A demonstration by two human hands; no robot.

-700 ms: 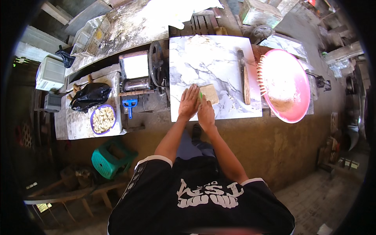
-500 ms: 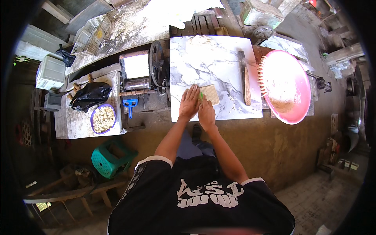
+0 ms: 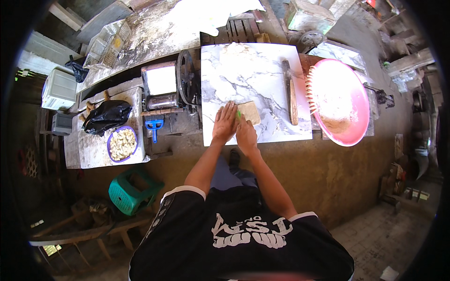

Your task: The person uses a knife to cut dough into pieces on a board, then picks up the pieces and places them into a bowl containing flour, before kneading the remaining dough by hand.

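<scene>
My right hand [image 3: 246, 134] is clamping a green tool [image 3: 239, 114] | my left hand [image 3: 225, 123] is lying flat at the left of a beige slab [image 3: 251, 112] | the slab is resting on the marble-patterned desk [image 3: 265, 77] | a long wooden piece [image 3: 293, 105] is lying farther right, a pink basin [image 3: 360, 124] beyond

There's 1 L hand [image 3: 225, 122], 1 R hand [image 3: 246, 133], 1 grn tool [image 3: 239, 114], 1 pink basin [image 3: 362, 105] & 1 teal stool [image 3: 125, 196].
</scene>
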